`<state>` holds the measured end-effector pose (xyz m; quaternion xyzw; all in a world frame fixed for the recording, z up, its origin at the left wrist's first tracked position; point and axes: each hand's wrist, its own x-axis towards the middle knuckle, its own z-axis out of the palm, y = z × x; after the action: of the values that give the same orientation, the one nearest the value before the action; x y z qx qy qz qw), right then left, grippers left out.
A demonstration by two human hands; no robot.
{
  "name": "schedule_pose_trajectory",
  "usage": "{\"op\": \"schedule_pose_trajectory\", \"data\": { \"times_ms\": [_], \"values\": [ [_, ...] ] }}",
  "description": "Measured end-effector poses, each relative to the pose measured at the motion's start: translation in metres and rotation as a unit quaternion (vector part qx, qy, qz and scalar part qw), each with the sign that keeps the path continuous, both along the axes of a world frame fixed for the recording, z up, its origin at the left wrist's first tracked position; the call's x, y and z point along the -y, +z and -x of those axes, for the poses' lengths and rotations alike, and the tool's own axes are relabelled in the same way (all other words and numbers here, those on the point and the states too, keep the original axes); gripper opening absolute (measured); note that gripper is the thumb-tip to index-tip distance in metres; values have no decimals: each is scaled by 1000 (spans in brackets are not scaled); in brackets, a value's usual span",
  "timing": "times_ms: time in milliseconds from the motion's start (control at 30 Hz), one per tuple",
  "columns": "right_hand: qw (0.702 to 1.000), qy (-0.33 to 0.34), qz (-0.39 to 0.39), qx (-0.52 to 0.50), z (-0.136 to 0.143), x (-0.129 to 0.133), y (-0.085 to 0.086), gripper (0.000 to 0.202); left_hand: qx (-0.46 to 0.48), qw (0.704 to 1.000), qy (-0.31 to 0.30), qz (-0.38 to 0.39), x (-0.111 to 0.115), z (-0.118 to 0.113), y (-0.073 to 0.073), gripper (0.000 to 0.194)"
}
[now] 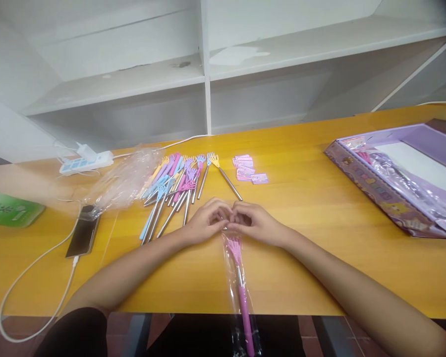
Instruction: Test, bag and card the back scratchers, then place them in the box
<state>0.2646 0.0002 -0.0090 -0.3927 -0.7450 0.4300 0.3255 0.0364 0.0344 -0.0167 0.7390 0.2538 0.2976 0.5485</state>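
A pink back scratcher (pixel 244 302) lies inside a clear plastic bag (pixel 230 277), its handle reaching past the table's front edge. At the bag's top end, my left hand (pixel 211 220) and my right hand (pixel 256 223) meet with fingers curled and pinched on the plastic. Just beyond them is a heap of loose back scratchers (pixel 178 181) in blue, purple, pink and yellow, with metal rods. One yellow-headed back scratcher (pixel 226 178) points toward my hands. Small pink printed cards (pixel 244 167) lie in a loose pile behind my right hand.
Empty clear bags (pixel 122 181) lie left of the heap. A phone (pixel 83 233) with a white cable, a power strip (pixel 87 162) and a green package (pixel 13 210) are at the left. On the right stands a purple box (pixel 386 198) holding bagged items. White shelves (pixel 207 89) line the back.
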Motion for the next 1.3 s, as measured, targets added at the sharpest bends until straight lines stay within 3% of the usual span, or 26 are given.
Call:
{"op": "schedule_pose_trajectory", "data": {
  "times_ms": [133, 233, 367, 500, 700, 833, 933, 1033, 1167, 1300],
  "values": [
    [999, 0, -33, 16, 2, 3, 0, 28, 24, 996, -1, 84, -1, -1, -2, 29],
    [999, -22, -25, 11, 2, 1, -2, 27, 30, 994, -11, 103, -2, -1, -5, 32],
    [995, -72, -60, 21, 0, -1, -7, 20, 27, 1000, -5, 12, -1, 0, -6, 24],
    [988, -114, -97, 34, 0, -1, -12, 13, -39, 996, 0, -81, 0, 1, -2, 13],
    [976, -168, -130, 38, -6, -5, -14, 10, -132, 981, -31, -140, 0, -1, 5, 25],
    [956, -215, -184, 75, -25, -21, -13, 13, -121, 986, -8, -116, 0, -1, 8, 31],
    [924, -278, -234, 122, -49, -38, -18, 17, -113, 990, 14, -84, 0, 0, 7, 38],
    [895, -335, -229, 185, -72, -54, -28, 25, -97, 993, 20, -65, 0, 1, 3, 44],
    [899, -307, -208, 233, -85, -65, -39, 39, -87, 995, 25, -49, 0, 1, 2, 45],
    [905, -292, -210, 225, -84, -69, -43, 32, -68, 997, 13, -14, 2, 1, 4, 48]
  ]
}}
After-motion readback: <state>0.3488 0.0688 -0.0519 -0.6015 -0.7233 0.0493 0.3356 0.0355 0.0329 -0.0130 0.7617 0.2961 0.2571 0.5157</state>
